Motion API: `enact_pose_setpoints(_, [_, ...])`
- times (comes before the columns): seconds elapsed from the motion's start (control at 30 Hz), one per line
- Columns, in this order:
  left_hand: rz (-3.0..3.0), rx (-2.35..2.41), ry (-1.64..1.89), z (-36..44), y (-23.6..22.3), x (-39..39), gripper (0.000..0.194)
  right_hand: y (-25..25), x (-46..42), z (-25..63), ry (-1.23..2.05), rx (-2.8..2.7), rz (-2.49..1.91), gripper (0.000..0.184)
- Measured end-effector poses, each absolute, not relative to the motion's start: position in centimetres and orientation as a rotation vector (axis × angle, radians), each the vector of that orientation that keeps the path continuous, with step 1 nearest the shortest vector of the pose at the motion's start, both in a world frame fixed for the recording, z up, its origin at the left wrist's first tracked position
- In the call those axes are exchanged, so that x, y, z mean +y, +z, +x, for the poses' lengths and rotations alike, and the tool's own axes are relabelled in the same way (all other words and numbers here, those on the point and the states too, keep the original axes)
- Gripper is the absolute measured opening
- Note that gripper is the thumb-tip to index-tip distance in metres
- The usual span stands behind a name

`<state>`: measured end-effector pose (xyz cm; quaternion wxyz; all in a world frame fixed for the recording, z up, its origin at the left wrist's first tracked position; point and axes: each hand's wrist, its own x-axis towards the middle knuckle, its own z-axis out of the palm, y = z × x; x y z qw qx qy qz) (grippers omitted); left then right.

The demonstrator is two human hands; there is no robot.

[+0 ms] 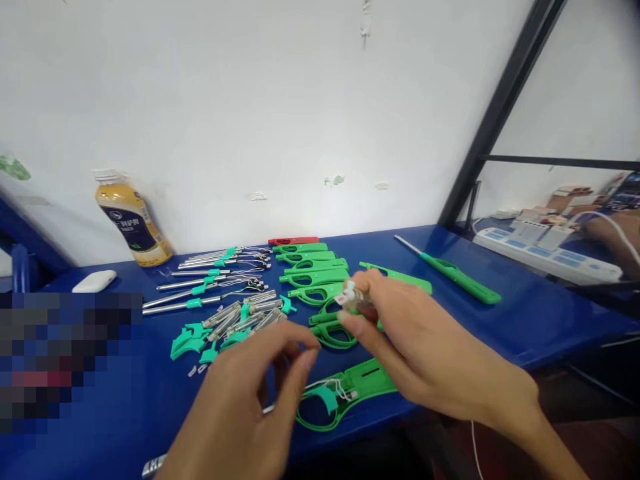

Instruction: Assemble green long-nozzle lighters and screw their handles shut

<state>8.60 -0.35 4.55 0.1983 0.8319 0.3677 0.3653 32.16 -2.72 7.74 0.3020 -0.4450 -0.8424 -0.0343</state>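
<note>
My right hand is raised over the table, thumb and fingers closed on a small clear lighter fuel tank with a whitish end; most of it is hidden in the grip. To its left, my left hand has thumb and index finger pinched together, and whatever is between them is too small to make out. Below both hands lies an open green lighter shell, holding a teal trigger and white wires. A metal tube runs from it beneath my left hand.
Several green lighter shells lie stacked behind my hands, one red shell farthest back. Metal lighter tubes, clear tanks and teal triggers are left. An assembled lighter, yellow bottle and power strip stand farther out.
</note>
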Motion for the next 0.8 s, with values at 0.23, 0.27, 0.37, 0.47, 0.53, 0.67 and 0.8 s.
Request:
enact_pose_setpoints(0.23, [2.933,0.941,1.087,8.6,-1.2,-1.3,0.029,2.7,-3.4,34.4,0.386,-2.338,-1.357,0.005])
enact_pose_setpoints(0.27, [2.949,0.954,1.059,8.5,-1.6,-1.3,0.029,2.4,-3.3,34.3,0.407,-2.363,-1.332,0.003])
enact_pose_setpoints(0.37, [2.933,0.949,0.996,8.1,-2.2,-1.2,0.027,2.1,-3.1,33.8,0.366,-2.428,-1.252,0.007])
enact_pose_setpoints(0.47, [2.905,0.901,1.008,8.0,-2.5,-1.3,0.025,2.0,-2.9,33.4,0.27,-2.481,-1.208,0.013])
enact_pose_setpoints(0.53, [2.903,0.876,1.028,7.9,-2.7,-1.3,0.024,1.7,-2.9,33.2,0.161,-2.519,-1.157,0.015])
enact_pose_setpoints(0.67, [2.91,0.873,1.028,8.0,-2.8,-1.3,0.024,1.0,-3.0,32.5,-0.148,-2.521,-1.018,0.022])
enact_pose_setpoints(0.8, [2.933,0.876,1.043,7.9,-2.7,-1.4,0.027,0.5,-3.3,31.9,-0.364,-2.428,-0.914,0.035])
